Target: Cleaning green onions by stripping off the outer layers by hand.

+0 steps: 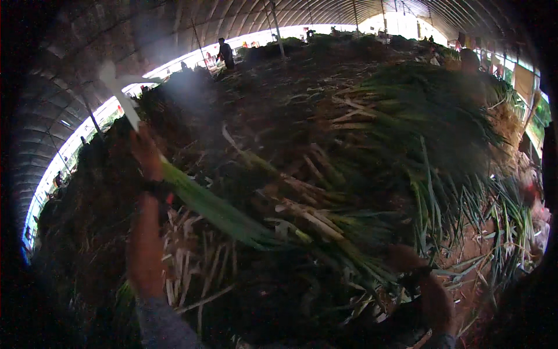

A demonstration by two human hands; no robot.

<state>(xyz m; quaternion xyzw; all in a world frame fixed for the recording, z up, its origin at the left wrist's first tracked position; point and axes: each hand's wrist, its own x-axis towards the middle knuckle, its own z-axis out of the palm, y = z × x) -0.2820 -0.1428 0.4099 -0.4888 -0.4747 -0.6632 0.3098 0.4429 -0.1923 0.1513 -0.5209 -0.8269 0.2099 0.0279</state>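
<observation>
My left hand [146,154] is raised at the left and closed around a long green onion [215,206]. Its white stalk [129,107] sticks up above the hand, with a pale blurred piece at the top. The green leaves slant down to the right over the pile. Low on the right, my right hand [406,257] is over loose onion leaves, dim and smeared, so its fingers are not distinct. More green onions [314,218] lie in front of me between the hands, their pale ends toward the left.
A thick heap of green onions [401,110] spreads over the right side. Cut stalks [183,267] lie below my left forearm. Leaves litter the brown ground [468,253] at the right. Another person [225,53] stands far back beside poles under the arched roof [232,14].
</observation>
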